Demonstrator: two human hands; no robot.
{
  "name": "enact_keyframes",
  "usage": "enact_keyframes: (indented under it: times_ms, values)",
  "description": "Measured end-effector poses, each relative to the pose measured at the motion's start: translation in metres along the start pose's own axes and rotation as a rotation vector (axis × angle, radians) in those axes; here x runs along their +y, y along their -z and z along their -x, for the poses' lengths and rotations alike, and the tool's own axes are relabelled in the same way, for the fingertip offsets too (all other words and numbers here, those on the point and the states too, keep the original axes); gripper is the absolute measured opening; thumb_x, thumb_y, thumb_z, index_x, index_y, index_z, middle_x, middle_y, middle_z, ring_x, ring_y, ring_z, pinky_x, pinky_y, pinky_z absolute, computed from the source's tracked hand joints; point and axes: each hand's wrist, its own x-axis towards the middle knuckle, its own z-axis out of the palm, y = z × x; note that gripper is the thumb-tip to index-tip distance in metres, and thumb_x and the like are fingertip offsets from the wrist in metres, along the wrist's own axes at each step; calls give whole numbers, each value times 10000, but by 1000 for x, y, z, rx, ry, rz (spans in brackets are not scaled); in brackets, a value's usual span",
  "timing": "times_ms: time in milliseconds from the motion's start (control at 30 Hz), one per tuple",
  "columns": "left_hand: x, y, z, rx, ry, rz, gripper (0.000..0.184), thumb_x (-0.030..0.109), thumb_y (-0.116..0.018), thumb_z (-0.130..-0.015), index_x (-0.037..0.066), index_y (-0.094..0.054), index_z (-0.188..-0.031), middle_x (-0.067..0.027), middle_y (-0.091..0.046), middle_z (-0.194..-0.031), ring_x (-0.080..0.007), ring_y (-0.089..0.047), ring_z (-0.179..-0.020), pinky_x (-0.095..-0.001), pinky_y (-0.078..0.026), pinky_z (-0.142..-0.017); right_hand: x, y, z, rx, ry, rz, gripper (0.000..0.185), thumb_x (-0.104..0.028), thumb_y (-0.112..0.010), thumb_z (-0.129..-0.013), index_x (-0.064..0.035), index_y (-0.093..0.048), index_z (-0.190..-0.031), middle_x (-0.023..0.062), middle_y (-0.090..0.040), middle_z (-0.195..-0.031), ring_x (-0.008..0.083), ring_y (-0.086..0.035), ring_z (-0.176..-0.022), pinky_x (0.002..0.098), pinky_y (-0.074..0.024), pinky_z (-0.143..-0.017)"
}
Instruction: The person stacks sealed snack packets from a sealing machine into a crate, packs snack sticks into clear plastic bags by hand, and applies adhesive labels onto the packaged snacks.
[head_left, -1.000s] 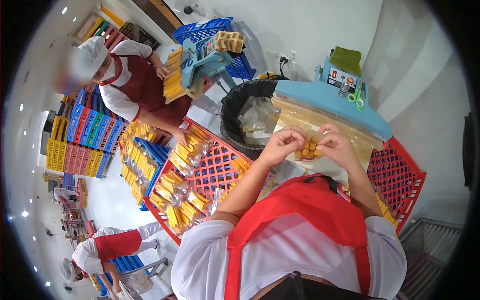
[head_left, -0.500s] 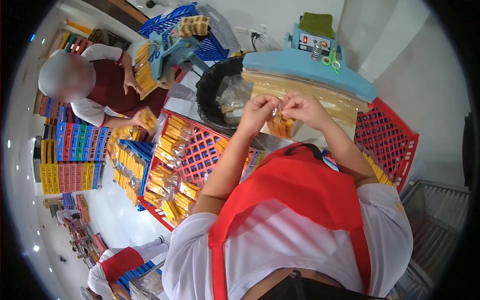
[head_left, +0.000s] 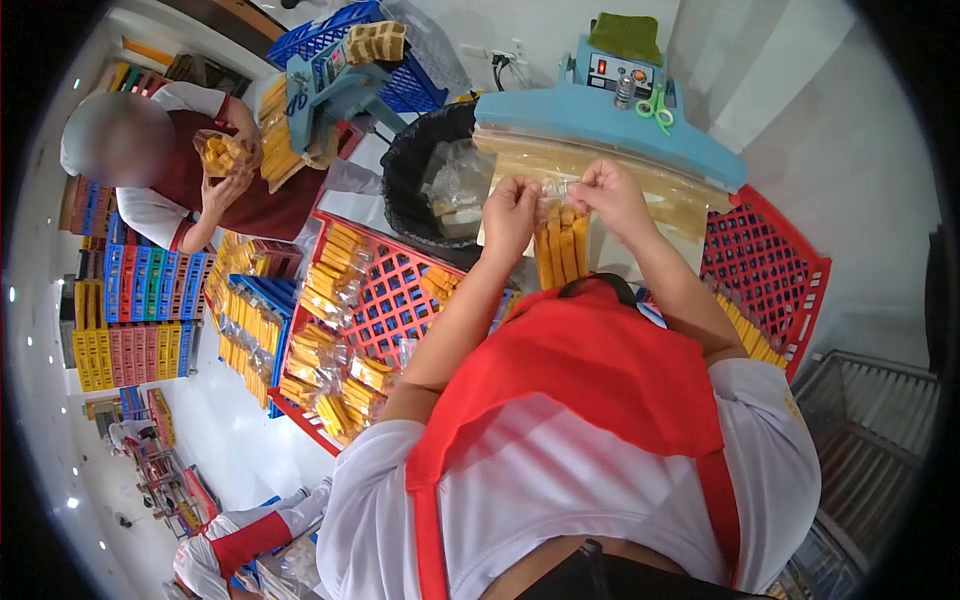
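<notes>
1. Your left hand [head_left: 511, 215] is pinching the left top corner of a clear bag [head_left: 562, 245], thumb and fingers together on the film.
2. Your right hand [head_left: 610, 200] is pinching the right top corner the same way; the film is stretching between both hands.
3. The bag is hanging between your forearms, just in front of your red apron [head_left: 570, 380]; yellow sticks are standing side by side inside it, lengthwise to the bag.
4. Just beyond your hands, a light-blue sealer [head_left: 600, 125] is reaching across, a tan sheet [head_left: 660, 192] lying along its near side.
5. On the sealer: a green cloth [head_left: 625, 37] is draping the top, a lit red switch is showing on the panel [head_left: 620, 73], and green-handled scissors [head_left: 656, 110] are resting beside a small shiny cylinder [head_left: 624, 90].
6. Left of your left hand, a black-lined bin [head_left: 408, 190] is holding crumpled clear plastic.
7. Nearer you on the left, a red crate [head_left: 395, 300] is holding filled bags of yellow sticks; a blue crate [head_left: 283, 322] with more is sitting beside it.
8. Past your right forearm, another red crate [head_left: 745, 250] is sitting, yellow sticks showing along its near side.
9. Farther left, a co-worker [head_left: 190, 150] is holding up a filled bag [head_left: 222, 153] with both hands, near a second blue sealer [head_left: 335, 115].
10. Behind them, coloured crates [head_left: 140, 280] are standing stacked.
</notes>
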Motion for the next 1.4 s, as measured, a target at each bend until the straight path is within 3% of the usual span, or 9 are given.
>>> enact_keyframes:
  times_ms: [300, 367, 500, 567, 800, 967, 1167, 1233, 1400]
  values:
    - [-10, 16, -9, -319, -63, 37, 110, -12, -450, -792, 9, -555, -767, -11, -523, -727, -96, -512, -647, -217, -412, -588, -15, 3, 2, -16, -98, 23, 340, 6, -563, -725, -9, -397, -1020, 81, -565, -760, 107, -539, -668, 209, -416, -587]
    - [6, 14, -9, -371, -156, -309, 147, -24, -467, -762, -3, -607, -798, -10, -556, -768, -104, -524, -699, -224, -419, -632, -10, 5, 3, -19, -86, 63, 329, 0, -564, -727, -9, -407, -1016, 74, -566, -762, 103, -538, -672, 206, -416, -597]
    - [10, 17, -25, -571, -432, -280, 156, -6, -485, -757, 3, -623, -830, -10, -568, -706, -81, -516, -614, -211, -426, -568, -8, 6, -2, -64, 72, 306, 308, -5, -554, -724, 4, -459, -1016, 50, -582, -743, 82, -532, -654, 212, -413, -578]
    - [8, 19, -27, -501, 5, -304, 177, 11, -506, -759, 13, -629, -887, -34, -597, -865, -74, -528, -765, -202, -427, -655, -5, 9, -3, -71, 98, 326, 300, -2, -550, -726, 2, -470, -1015, 42, -583, -740, 75, -533, -657, 211, -414, -577]
    - [-12, 11, -28, -457, -84, -238, 204, 22, -506, -777, 18, -606, -955, -17, -605, -819, -62, -528, -721, -201, -431, -659, -3, 10, -1, -4, -16, 178, 370, 13, -550, -733, -1, -424, -1080, 46, -579, -756, 70, -535, -673, 189, -409, -594]
    - [-7, 11, -29, -563, 43, -184, 177, 61, -537, -789, 11, -604, -945, -17, -593, -798, -58, -533, -720, -196, -437, -647, -4, 5, 2, 25, -12, 174, 377, 17, -548, -721, 23, -425, -1078, 47, -572, -752, 80, -527, -661, 201, -407, -601]
    - [-7, 5, -29, -473, 31, -218, 152, 68, -569, -777, 4, -617, -906, -7, -593, -743, -46, -517, -652, -181, -432, -573, 0, 15, -1, -48, 62, 358, 237, -114, -599, -723, 6, -539, -918, 22, -567, -747, 85, -519, -660, 219, -399, -607]
    - [-6, 1, -31, -474, -63, -280, 144, 70, -571, -776, 9, -621, -897, -2, -591, -736, -41, -515, -651, -181, -431, -574, 5, 28, -7, -215, -207, 351, 188, -177, -616, -719, -1, -582, -778, 9, -557, -718, 77, -499, -653, 226, -390, -613]
    - [-6, -4, -33, -468, -121, -296, 133, 77, -583, -770, 24, -630, -882, -1, -597, -734, -37, -513, -654, -181, -430, -586, 10, 24, -1, -90, -90, 331, 135, -146, -591, -740, -16, -585, -703, 4, -540, -680, 77, -478, -653, 219, -376, -621]
